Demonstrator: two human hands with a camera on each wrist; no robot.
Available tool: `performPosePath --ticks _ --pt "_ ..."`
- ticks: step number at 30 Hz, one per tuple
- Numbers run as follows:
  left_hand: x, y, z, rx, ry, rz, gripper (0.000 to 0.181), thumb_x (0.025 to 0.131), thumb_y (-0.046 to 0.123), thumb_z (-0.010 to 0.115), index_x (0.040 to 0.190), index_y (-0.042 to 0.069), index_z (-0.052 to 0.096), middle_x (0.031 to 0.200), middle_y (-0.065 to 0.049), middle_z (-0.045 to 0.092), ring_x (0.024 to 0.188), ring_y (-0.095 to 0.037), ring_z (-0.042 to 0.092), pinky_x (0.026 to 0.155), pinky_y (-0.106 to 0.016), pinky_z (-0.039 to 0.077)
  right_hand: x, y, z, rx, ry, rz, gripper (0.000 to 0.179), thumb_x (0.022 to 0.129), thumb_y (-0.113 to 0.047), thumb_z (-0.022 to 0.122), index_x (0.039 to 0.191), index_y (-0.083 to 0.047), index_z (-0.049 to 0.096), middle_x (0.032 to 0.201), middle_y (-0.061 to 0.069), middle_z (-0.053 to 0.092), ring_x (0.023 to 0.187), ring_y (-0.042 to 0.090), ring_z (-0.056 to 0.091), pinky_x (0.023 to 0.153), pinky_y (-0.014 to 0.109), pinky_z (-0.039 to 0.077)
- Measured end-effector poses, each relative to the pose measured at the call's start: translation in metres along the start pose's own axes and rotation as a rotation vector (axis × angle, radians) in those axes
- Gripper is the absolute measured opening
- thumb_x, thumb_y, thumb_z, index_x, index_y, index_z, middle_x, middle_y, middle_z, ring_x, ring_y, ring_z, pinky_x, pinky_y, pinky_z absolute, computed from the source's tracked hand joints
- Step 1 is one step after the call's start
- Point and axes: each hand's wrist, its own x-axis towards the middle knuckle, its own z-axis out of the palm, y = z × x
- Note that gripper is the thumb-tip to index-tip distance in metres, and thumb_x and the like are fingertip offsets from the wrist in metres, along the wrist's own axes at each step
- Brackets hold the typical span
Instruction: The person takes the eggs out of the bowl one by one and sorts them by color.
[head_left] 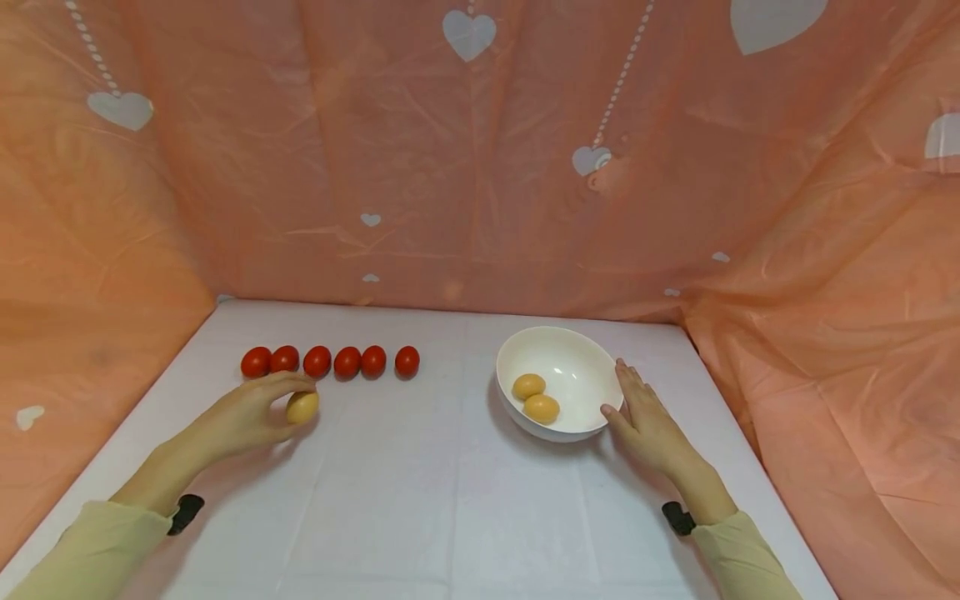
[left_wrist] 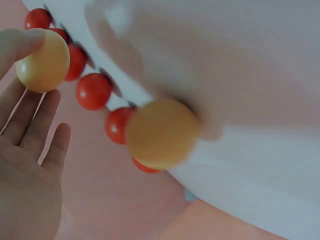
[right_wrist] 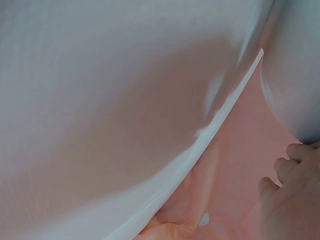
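In the head view, my left hand [head_left: 251,417] pinches a yellow egg-shaped object [head_left: 303,407] between thumb and fingers, just in front of the row of red tomatoes [head_left: 347,363]. The left wrist view shows this held piece [left_wrist: 45,62] under the thumb, with a second yellow egg-shaped object [left_wrist: 162,134] on the table, hidden behind the hand in the head view. At the right, my right hand [head_left: 648,429] rests against the side of a white bowl [head_left: 588,358], fingers extended along its rim. Two yellow egg-shaped objects [head_left: 541,408] lie inside the bowl.
A white cloth [head_left: 390,500] covers the table. Orange-pink sheets with white hearts [head_left: 465,208] hang along the back and both sides. Between the tomato row and the bowl lies a stretch of bare cloth.
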Motion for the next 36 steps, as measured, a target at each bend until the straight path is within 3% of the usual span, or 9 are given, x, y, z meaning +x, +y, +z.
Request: performPosePath --ticks 6,12,21,27,36 --pt "-0.012 -0.016 -0.005 0.034 -0.002 0.027 0.052 0.072 0.013 0.095 0.119 0.011 0.073 0.117 -0.001 0.072 0.105 -0.026 0.066 0.091 -0.053 0.056 0.000 -0.001 -0.001 0.005 0.001 -0.002 0.078 0.108 -0.035 0.054 0.161 0.009 0.018 0.169 0.026 0.019 0.155 0.048 0.018 0.122 0.065 0.018" --pt "-0.021 -0.026 -0.006 0.050 -0.014 0.007 0.053 0.070 0.013 0.096 0.117 0.012 0.072 0.113 0.000 0.072 0.096 -0.022 0.064 0.083 -0.043 0.058 -0.001 -0.002 -0.001 -0.003 0.000 -0.004 0.077 0.108 -0.035 0.054 0.161 0.009 0.018 0.169 0.026 0.020 0.154 0.049 0.019 0.122 0.065 0.018" --pt "-0.027 -0.030 -0.007 0.062 -0.016 -0.020 0.053 0.069 0.013 0.095 0.116 0.011 0.073 0.112 -0.001 0.073 0.098 -0.024 0.065 0.088 -0.050 0.055 0.000 -0.001 0.000 -0.008 0.001 -0.006 0.078 0.108 -0.036 0.053 0.162 0.008 0.018 0.169 0.025 0.019 0.155 0.048 0.018 0.122 0.065 0.018" --pt "-0.029 -0.031 -0.008 0.044 -0.063 -0.073 0.053 0.071 0.013 0.093 0.119 0.010 0.072 0.114 -0.002 0.072 0.102 -0.026 0.065 0.092 -0.053 0.054 -0.001 -0.001 -0.001 -0.011 0.000 -0.004 0.078 0.109 -0.037 0.053 0.162 0.007 0.017 0.170 0.025 0.018 0.155 0.048 0.018 0.123 0.065 0.018" --pt "-0.031 -0.034 -0.006 0.064 -0.054 -0.069 0.053 0.070 0.015 0.095 0.117 0.012 0.073 0.111 0.002 0.072 0.099 -0.022 0.064 0.090 -0.047 0.054 0.000 0.000 0.000 -0.016 0.003 -0.006 0.078 0.109 -0.037 0.053 0.162 0.007 0.018 0.169 0.025 0.019 0.155 0.048 0.019 0.122 0.065 0.018"
